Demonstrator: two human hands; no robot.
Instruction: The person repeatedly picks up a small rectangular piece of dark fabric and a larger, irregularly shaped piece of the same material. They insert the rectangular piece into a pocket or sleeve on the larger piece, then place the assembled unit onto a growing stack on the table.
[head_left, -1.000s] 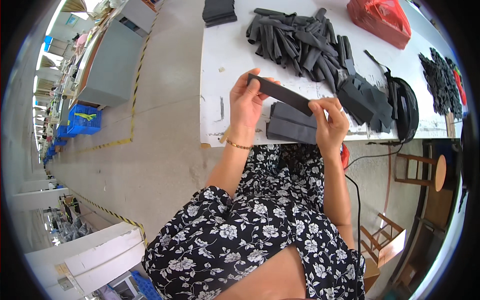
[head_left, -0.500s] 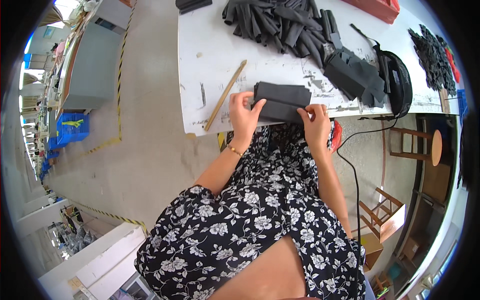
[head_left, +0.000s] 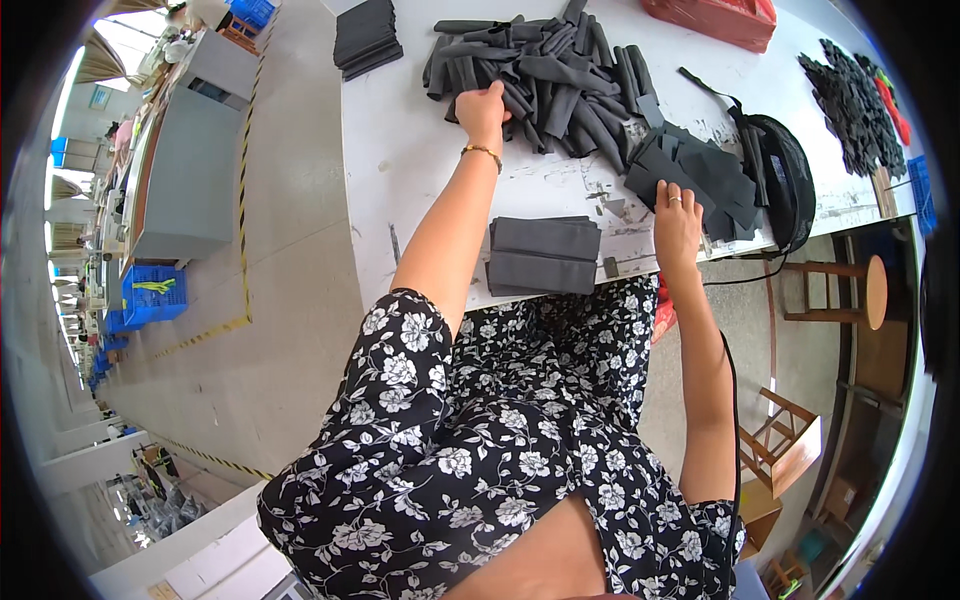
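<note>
My left hand point(head_left: 482, 112) reaches into a heap of rolled black fabric pieces point(head_left: 560, 75), its fingers closed around one roll at the near left side. My right hand point(head_left: 678, 222) lies with stretched fingers on the near edge of a loose pile of flat black pieces point(head_left: 715, 180). What its thumb does is hidden. Between my arms, at the table's near edge, rests a stack of flat black pieces point(head_left: 545, 258); neither hand touches it.
Another black stack point(head_left: 366, 38) sits at the far left of the white table point(head_left: 420, 215). A black mesh bag point(head_left: 785, 185) with a cord lies right of the flat pieces. Farther off are a red package point(head_left: 715, 18) and another dark heap point(head_left: 852, 105). Wooden stools point(head_left: 876, 293) stand at the right.
Both hands have left the near stack. My left hand moved up and away to the rolled pieces; my right hand moved right to the flat pile. The wooden stick is no longer visible.
</note>
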